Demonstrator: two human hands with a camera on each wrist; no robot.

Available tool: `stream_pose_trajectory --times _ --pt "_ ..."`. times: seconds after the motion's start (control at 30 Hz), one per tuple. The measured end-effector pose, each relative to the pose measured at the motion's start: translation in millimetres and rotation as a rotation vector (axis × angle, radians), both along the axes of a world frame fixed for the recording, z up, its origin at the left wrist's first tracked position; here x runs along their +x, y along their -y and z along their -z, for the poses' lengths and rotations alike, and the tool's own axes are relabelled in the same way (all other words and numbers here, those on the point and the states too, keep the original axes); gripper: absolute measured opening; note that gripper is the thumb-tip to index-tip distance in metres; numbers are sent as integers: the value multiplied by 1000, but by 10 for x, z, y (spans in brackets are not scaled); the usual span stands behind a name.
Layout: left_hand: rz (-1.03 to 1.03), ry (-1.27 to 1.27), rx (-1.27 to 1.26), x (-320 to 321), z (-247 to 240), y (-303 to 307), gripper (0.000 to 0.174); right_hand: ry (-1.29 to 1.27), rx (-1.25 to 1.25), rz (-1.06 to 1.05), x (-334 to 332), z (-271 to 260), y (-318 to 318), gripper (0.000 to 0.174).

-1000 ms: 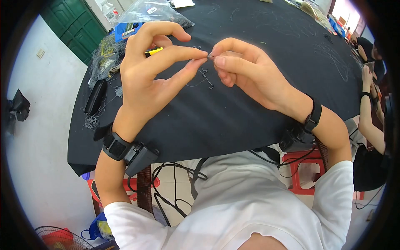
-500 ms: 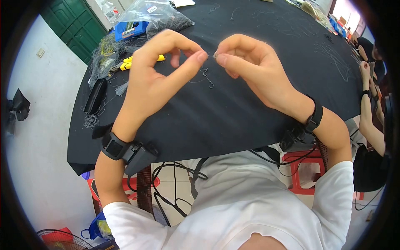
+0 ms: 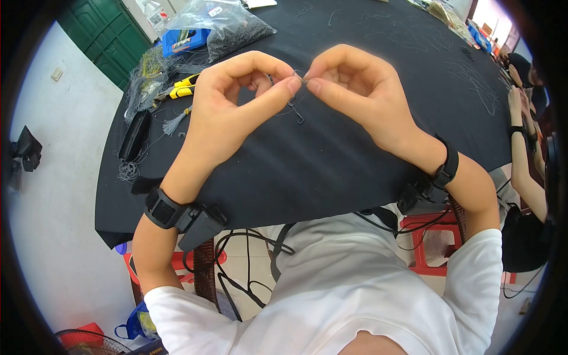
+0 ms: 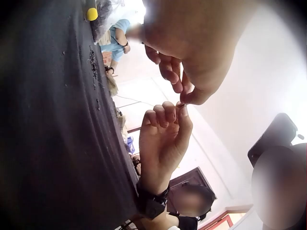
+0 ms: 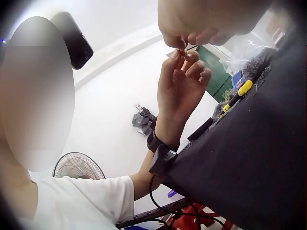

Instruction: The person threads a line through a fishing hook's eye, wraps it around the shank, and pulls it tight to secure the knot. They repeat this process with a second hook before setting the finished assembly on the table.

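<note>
Above the black-covered table, my left hand (image 3: 231, 112) and right hand (image 3: 378, 100) meet at their fingertips. The right thumb and index finger pinch a tiny metal piece (image 3: 305, 81), mostly hidden by the fingertips. From the other side, my left thumb and forefinger pinch a thin line (image 3: 296, 73) right beside it. The left wrist view shows both sets of fingertips together, well above the cloth. Behind the hands, small dark hooks (image 3: 299, 118) on line lie on the table, partly covered by the left hand.
Yellow-and-black-handled pliers (image 3: 183, 87) lie left of my left hand, near a line bundle (image 3: 145, 83) and a black case (image 3: 136, 137). A clear bag of dark small pieces (image 3: 236, 29) and a blue box (image 3: 177, 41) stand behind. Another person's arm (image 3: 526, 154) is at right.
My left fingers drew back slightly from the right fingertips, curled in, then came together with them again. The left hand shifted right, uncovering the yellow-handled pliers. The right hand stayed nearly in place.
</note>
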State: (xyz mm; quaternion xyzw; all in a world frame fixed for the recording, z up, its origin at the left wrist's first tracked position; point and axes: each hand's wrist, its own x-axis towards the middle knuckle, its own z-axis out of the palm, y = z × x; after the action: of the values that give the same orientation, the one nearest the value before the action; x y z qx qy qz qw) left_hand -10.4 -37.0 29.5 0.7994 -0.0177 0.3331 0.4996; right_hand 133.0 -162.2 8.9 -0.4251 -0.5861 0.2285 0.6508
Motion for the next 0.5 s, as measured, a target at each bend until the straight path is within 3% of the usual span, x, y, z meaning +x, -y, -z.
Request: stream_pose_trajectory --times 0.07,0.27,0.5 --pt "6 13 7 4 13 -10 8 -10 -5 -5 -1 -3 5 11" --pt "-26 77 337 13 5 -63 7 -11 -70 -22 26 7 12 12" --pt "-36 90 284 16 17 -58 7 -32 -55 -31 9 -6 22 12"
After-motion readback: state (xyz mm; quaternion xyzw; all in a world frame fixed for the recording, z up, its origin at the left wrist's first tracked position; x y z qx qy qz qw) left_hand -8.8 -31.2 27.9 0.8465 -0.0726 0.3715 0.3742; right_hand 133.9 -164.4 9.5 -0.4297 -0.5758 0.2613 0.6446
